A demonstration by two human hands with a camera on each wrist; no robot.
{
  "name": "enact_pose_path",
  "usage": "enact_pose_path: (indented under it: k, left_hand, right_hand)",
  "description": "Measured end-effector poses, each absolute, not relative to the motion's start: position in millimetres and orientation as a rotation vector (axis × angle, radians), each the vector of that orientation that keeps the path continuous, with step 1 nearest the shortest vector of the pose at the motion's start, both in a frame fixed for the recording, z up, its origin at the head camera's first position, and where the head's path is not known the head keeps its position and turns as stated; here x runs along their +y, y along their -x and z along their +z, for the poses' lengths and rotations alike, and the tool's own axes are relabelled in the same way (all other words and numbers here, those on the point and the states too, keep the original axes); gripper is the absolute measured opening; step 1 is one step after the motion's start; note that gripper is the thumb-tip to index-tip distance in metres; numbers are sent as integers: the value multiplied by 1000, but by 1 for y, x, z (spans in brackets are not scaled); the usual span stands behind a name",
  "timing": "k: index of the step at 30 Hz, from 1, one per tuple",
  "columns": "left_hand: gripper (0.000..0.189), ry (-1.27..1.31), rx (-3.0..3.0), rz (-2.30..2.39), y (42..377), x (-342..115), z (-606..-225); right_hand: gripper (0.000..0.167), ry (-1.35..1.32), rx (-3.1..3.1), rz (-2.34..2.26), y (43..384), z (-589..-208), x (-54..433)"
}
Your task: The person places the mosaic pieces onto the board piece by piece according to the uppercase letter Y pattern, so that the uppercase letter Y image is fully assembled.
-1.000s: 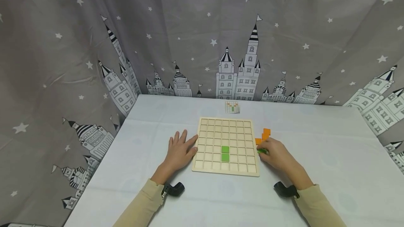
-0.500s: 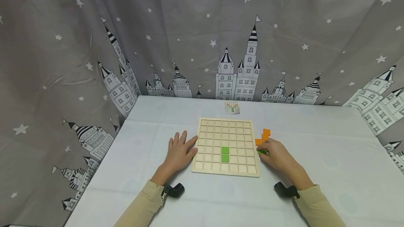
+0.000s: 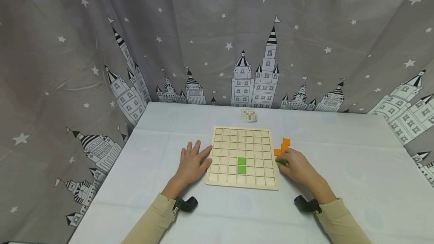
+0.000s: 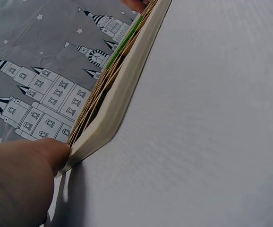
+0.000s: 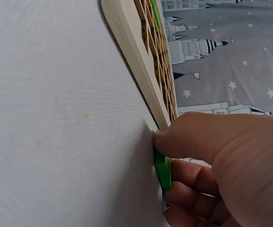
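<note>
A wooden grid board (image 3: 222,134) lies flat on the white table, and two green tiles (image 3: 241,165) sit one above the other in its cells. My left hand (image 3: 191,165) rests at the board's left edge with its fingers spread and touching the rim; in the left wrist view the thumb (image 4: 56,153) meets the board's corner. Beside the right edge, my right hand (image 3: 296,165) pinches a green tile (image 5: 162,170) between thumb and fingers, low at the tabletop. Part of that tile is hidden by the fingers. Several orange tiles (image 3: 286,142) lie just beyond this hand.
A small printed card (image 3: 249,115) with a coloured grid pattern lies behind the board. The white tabletop (image 3: 356,153) reaches back to a grey curtain (image 3: 203,29) printed with castles and stars.
</note>
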State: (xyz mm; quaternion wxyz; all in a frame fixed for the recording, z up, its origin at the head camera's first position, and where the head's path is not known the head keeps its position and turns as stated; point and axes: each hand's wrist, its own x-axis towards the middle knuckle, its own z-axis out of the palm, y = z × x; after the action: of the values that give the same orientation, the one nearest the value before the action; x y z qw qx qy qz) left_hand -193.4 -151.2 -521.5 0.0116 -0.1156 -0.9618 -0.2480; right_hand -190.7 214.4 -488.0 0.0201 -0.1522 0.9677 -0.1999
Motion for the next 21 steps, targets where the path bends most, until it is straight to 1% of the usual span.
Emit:
enact_pose_path:
  k: [21]
  left_hand:
    - [50, 352, -2990, -769, 195, -151, -523]
  right_hand:
    - [16, 492, 3011, -639, 191, -487, 215]
